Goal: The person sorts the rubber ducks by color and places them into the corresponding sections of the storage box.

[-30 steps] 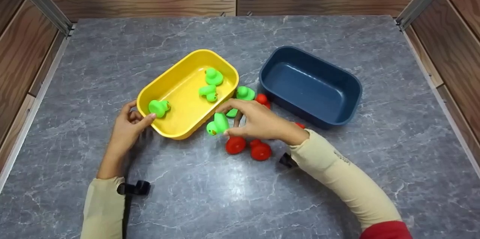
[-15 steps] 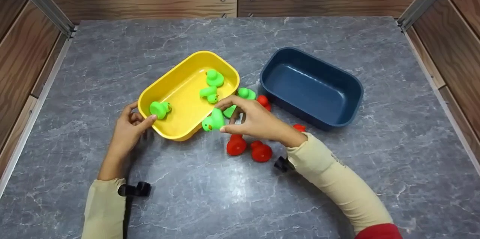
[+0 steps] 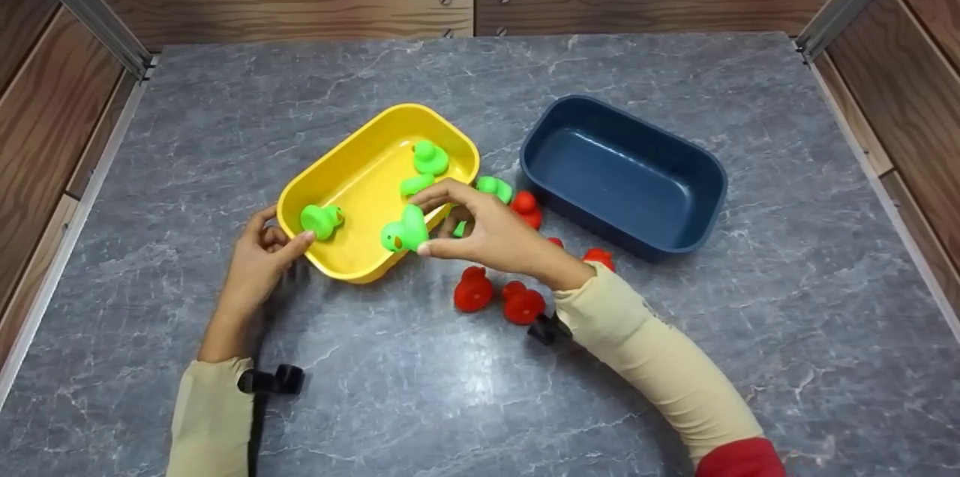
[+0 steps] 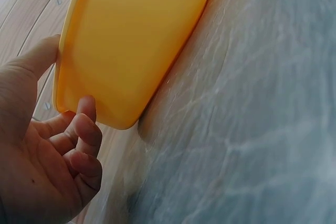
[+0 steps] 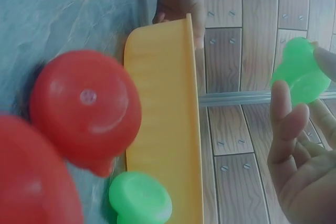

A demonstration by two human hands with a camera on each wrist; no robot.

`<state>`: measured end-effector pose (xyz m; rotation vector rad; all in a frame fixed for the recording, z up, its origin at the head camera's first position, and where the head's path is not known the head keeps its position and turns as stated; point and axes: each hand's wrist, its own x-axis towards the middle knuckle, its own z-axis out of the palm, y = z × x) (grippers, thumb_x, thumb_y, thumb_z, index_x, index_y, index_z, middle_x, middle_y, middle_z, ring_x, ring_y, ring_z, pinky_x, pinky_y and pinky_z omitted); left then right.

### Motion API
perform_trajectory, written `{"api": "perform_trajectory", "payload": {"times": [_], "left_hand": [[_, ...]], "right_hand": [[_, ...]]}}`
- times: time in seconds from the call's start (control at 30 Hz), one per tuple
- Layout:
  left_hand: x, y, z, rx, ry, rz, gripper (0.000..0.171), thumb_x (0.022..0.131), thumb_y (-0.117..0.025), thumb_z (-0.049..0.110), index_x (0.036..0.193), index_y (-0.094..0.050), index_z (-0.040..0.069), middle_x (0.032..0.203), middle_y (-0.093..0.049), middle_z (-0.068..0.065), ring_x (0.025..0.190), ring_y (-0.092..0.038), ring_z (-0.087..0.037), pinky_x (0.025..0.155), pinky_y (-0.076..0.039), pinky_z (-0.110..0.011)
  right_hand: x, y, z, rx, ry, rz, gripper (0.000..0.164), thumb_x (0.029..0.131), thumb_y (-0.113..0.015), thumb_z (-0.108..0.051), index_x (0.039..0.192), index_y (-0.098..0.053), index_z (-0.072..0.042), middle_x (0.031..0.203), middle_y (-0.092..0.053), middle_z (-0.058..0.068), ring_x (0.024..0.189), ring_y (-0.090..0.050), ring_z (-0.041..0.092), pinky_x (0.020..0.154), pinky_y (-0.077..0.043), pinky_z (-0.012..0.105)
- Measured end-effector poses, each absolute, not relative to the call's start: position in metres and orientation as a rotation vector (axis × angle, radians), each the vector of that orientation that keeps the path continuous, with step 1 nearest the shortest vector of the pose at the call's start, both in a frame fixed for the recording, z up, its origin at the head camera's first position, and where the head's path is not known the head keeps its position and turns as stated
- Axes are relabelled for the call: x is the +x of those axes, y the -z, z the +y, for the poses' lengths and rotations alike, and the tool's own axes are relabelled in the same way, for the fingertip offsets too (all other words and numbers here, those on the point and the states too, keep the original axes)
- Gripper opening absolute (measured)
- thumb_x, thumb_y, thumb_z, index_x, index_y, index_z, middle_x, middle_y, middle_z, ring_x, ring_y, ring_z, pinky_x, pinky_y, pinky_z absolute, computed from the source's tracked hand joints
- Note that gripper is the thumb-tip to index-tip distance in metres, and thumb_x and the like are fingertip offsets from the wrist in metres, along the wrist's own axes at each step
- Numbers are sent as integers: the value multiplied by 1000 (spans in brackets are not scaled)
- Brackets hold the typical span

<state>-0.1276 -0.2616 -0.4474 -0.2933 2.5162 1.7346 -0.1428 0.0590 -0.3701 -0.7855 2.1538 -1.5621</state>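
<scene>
My right hand [image 3: 491,231] pinches a green rubber duck [image 3: 405,231] between thumb and fingers, above the near rim of the yellow tub [image 3: 341,151]. In the right wrist view the green duck [image 5: 300,74] is held clear of the tub's wall. My left hand [image 3: 259,256] grips the tub's left end, thumb at the rim and fingers outside, as the left wrist view of that hand [image 4: 47,156] also shows. Inside the tub lie a green duck [image 3: 321,222] at the left, another green duck [image 3: 430,158] at the right and a third, partly covered by my right hand.
Right of the tub stands a dark blue tub [image 3: 622,177] with nothing in it. Between the tubs lie a green duck [image 3: 493,188] and a red duck [image 3: 526,211]. More red ducks, including one red duck [image 3: 473,291], lie nearer on the grey marbled table [image 3: 420,387].
My right hand has moved left and slightly away from me, bringing the green duck from beside the yellow tub to over its near rim. The left hand keeps its grip on the tub.
</scene>
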Motion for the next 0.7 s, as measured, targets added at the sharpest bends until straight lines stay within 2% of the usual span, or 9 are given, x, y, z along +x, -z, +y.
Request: {"api": "perform_trajectory", "payload": {"times": [0.2, 0.37, 0.57, 0.7], "left_hand": [[-127, 447, -261, -282, -1744, 2526, 64, 88, -70, 17, 142, -38, 4, 70, -51, 10, 57, -45, -3, 53, -39, -18], [-129, 447, -261, -281, -1754, 2516, 64, 88, -70, 17, 142, -37, 4, 70, -51, 11, 57, -44, -3, 52, -39, -18], [-127, 446, -260, -277, -1761, 2510, 64, 89, -70, 17, 142, -38, 6, 69, -51, 10, 56, -44, -4, 51, -39, -19], [-127, 447, -260, -296, -1752, 2503, 65, 89, -70, 19, 143, -37, 7, 69, -51, 10, 56, -44, -4, 51, -39, -19]], "right_hand": [[-144, 370, 51, -719, 1699, 2068, 48, 85, -73, -17, 129, -54, -11, 124, -59, 8, 82, -65, 17, 73, -51, 25], [-147, 369, 46, -628, 1852, 1982, 48, 85, -71, -12, 129, -53, -9, 124, -56, 12, 76, -62, 18, 72, -52, 24], [-152, 374, 39, -533, 1970, 1891, 50, 85, -69, -8, 131, -50, -8, 123, -56, 14, 71, -61, 13, 56, -43, 20], [-155, 379, 34, -475, 1992, 1867, 49, 85, -69, -9, 130, -50, -10, 121, -56, 13, 72, -61, 17, 55, -42, 20]]}}
